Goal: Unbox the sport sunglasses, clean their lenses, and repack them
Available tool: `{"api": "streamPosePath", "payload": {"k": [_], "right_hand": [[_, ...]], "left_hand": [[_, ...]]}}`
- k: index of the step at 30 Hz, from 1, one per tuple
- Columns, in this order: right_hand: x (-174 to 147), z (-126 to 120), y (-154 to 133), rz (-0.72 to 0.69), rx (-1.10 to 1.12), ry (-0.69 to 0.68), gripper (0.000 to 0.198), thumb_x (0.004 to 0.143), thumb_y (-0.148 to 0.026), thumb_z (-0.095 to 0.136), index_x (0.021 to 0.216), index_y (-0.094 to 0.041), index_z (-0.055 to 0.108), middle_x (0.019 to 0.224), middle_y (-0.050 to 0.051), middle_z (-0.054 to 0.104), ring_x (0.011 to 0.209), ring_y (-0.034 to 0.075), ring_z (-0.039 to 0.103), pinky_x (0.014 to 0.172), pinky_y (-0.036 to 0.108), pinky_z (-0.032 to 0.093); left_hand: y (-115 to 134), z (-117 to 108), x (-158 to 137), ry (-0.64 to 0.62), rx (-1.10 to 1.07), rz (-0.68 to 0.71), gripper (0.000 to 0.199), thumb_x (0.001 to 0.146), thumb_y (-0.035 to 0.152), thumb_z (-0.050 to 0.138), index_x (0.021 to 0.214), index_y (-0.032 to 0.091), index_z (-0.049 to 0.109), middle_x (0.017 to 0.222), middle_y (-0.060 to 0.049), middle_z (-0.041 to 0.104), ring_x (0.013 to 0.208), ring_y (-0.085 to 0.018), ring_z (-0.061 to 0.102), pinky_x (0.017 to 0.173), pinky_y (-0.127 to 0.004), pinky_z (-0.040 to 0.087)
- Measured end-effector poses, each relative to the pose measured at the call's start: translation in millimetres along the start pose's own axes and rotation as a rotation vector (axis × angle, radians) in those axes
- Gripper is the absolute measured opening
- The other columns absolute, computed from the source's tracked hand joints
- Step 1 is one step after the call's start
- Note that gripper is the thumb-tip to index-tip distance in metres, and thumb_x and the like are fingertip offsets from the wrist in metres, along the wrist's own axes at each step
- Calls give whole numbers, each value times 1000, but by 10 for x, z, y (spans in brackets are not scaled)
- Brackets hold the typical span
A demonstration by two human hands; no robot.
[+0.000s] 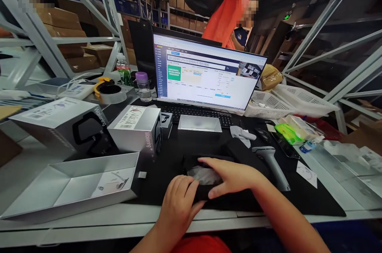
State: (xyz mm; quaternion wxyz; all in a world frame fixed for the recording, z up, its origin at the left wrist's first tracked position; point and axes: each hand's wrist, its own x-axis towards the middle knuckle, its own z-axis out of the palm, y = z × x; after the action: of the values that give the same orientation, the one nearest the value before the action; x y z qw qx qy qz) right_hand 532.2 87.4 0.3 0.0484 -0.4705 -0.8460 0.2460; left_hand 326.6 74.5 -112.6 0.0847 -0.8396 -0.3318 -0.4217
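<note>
A black case [205, 192] sits on the dark mat at the near side of the desk. Inside it shows something wrapped in a greyish translucent plastic bag [203, 175]; what the bag holds is hidden. My left hand [179, 201] is closed on the case's near left side, fingers bent together and thumb at the front. Across the top from the right comes my right hand [234, 174], its fingers at the far side and its thumb at the near side, spanning the case. A black flap or lid [241, 153] lies behind my right wrist.
An open silver box [71, 185] lies left, before two printed boxes, one larger [62, 125], one smaller [134, 127]. A barcode scanner [273, 165] rests right. Behind are a keyboard [197, 114], a white box lid [199, 123] and a monitor [205, 74]. Another person [229, 10] stands beyond.
</note>
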Motion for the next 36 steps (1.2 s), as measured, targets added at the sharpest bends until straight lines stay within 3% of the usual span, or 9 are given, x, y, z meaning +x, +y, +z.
{"api": "streamPosePath", "payload": {"k": [4, 9, 12, 16, 21, 25, 29, 32, 36], "right_hand": [[-124, 195, -24, 153, 80, 253, 41, 95, -19, 63, 136, -19, 57, 134, 11, 66, 124, 25, 62, 107, 41, 51], [-456, 749, -48, 145, -85, 479, 51, 98, -24, 59, 147, -24, 47, 157, 11, 44, 146, 27, 42, 117, 46, 44], [-651, 985, 49, 121, -167, 644, 45, 97, -20, 56, 141, -26, 52, 149, 11, 53, 139, 27, 51, 111, 44, 51], [-704, 1156, 106, 107, -260, 607, 73, 81, -17, 74, 148, -23, 45, 152, 13, 51, 137, 33, 52, 107, 48, 53], [-482, 1069, 53, 154, -258, 567, 63, 73, -6, 74, 132, -21, 57, 156, 13, 47, 143, 35, 44, 112, 54, 47], [-343, 891, 46, 69, -241, 587, 42, 78, -8, 70, 116, -22, 62, 144, 10, 58, 134, 29, 52, 112, 49, 46], [-276, 742, 28, -13, -396, 710, 68, 76, -14, 79, 138, -27, 53, 158, 14, 41, 146, 36, 36, 116, 59, 36], [-185, 620, 0, 65, -403, 596, 115, 60, -28, 91, 157, -20, 30, 166, 25, 16, 151, 48, 17, 117, 69, 25], [-87, 497, 18, 107, -299, 469, 121, 63, -27, 84, 161, -9, 15, 144, 25, 49, 132, 41, 47, 112, 61, 38]], "left_hand": [[-63, 46, -80, -68, -23, -149, 38, 91, 43, 63, 113, 12, 58, 120, -21, 64, 112, -36, 63, 92, -54, 57], [-108, 56, -131, -115, -80, -156, 39, 88, 38, 69, 116, 15, 54, 131, -19, 64, 119, -33, 63, 94, -47, 58], [-98, 36, -96, -131, -99, -138, 39, 87, 40, 69, 114, 15, 54, 130, -19, 65, 114, -32, 65, 90, -45, 59], [-76, -7, -6, -85, -97, -45, 33, 91, 29, 63, 118, 12, 55, 135, -21, 63, 116, -30, 62, 93, -43, 54], [-84, -65, 118, -105, -158, 99, 42, 88, 14, 63, 129, 18, 53, 154, -17, 45, 137, -30, 47, 109, -46, 42], [-154, -52, 143, -234, -219, -167, 98, 74, 23, 79, 154, 15, 22, 166, -26, 12, 152, -42, 24, 114, -62, 38], [-348, -22, 18, -461, -335, -408, 145, 55, 29, 92, 159, 22, -9, 166, -28, 13, 151, -45, 28, 114, -64, 40], [-508, -15, -101, -629, -422, -502, 135, 57, 23, 89, 160, 22, 2, 163, -25, 27, 148, -40, 36, 117, -59, 38], [-602, -21, -129, -569, -378, -588, 91, 69, 9, 68, 153, 18, 33, 149, -18, 51, 140, -33, 48, 118, -53, 38]]}}
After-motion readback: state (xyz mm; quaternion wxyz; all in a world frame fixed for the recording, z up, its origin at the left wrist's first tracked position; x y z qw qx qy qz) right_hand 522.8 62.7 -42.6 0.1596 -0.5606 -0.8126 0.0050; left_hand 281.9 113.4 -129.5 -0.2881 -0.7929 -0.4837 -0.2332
